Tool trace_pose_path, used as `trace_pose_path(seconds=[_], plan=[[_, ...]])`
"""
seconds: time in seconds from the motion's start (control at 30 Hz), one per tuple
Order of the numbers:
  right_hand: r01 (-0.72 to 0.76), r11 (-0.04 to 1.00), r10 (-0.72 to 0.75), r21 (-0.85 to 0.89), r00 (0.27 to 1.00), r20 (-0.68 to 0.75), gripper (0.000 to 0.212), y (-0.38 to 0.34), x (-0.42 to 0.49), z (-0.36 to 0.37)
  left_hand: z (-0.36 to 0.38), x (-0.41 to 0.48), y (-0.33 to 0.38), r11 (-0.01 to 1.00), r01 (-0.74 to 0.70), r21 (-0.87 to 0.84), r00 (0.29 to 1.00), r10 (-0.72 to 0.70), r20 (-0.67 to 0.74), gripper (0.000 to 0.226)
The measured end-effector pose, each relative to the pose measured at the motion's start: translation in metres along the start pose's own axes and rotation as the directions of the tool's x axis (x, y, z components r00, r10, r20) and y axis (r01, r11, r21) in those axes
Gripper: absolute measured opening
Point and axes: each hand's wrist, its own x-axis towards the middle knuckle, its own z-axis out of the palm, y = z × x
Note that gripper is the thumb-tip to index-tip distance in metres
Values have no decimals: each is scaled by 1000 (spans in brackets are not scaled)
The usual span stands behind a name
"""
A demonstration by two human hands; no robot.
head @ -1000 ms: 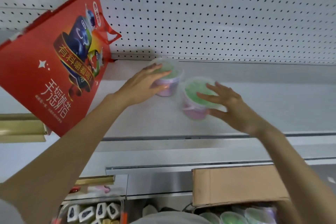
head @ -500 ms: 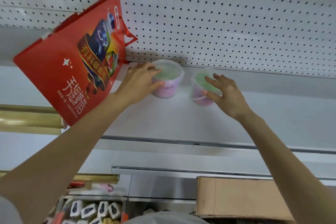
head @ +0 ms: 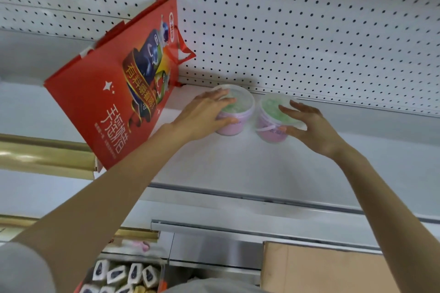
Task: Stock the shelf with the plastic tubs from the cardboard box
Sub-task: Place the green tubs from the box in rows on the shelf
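Note:
Two pink plastic tubs with clear lids over green contents stand side by side at the back of the white shelf [head: 238, 164], close to the pegboard. My left hand [head: 204, 114] wraps the left tub [head: 238, 112] from its left side, fingers over the lid and thumb on the wall. My right hand [head: 309, 126] grips the right tub [head: 271, 114] from the right, fingers over the lid and thumb on the wall. A flap of the cardboard box [head: 321, 269] shows at the bottom right; its inside is hidden.
A red printed gift bag [head: 114, 107] leans tilted on the shelf just left of the left tub. The white pegboard [head: 309, 31] backs the shelf. Gold boxes [head: 42, 157] lie at the far left. Small packets [head: 123, 276] fill a lower shelf at bottom left.
Both tubs have been slid back along the shelf toward the pegboard, my hands staying on them. The view has tilted upward, so the cardboard box sits lower in frame.

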Motion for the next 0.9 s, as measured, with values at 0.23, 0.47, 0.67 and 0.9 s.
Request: trace_pose_path(seconds=[0.23, 0.47, 0.67, 0.9], plan=[[35, 999, -36, -40, 999, -27, 50, 6, 25, 4, -1, 15, -18, 995, 104, 2, 994, -104, 37, 59], [28, 999, -28, -20, 1000, 13, 50, -10, 79, 18, -1, 50, -39, 963, 255, 83, 965, -259, 35, 52], [70, 997, -69, -38, 997, 23, 50, -19, 109, 27, -3, 56, -55, 969, 238, 64, 971, -238, -6, 48], [88, 995, -88, -55, 996, 5, 50, -19, 112, 29, -7, 56, -58, 977, 210, -39, 977, -211, -16, 51]])
